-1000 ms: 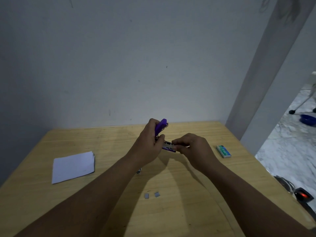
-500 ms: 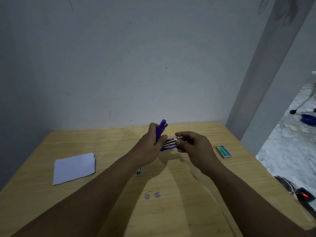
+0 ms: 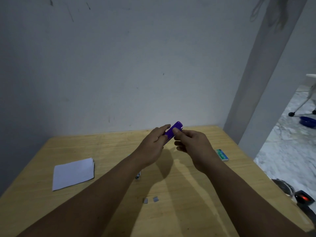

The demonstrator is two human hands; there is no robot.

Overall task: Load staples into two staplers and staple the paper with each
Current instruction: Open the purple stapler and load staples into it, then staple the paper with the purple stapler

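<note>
Both hands gripped the purple stapler point(image 3: 173, 131) above the far middle of the wooden tabletop point(image 3: 109, 147), left hand point(image 3: 153, 144) closed around its near end, right hand point(image 3: 191, 144) pinching its top, while the folded paper point(image 3: 73, 173) lay left and the staple box point(image 3: 222, 155) right.

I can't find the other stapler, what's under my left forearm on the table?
A small dark-and-white object pokes out beside the left forearm on the table. Most of it is covered, so I cannot tell whether it is a stapler.
</note>
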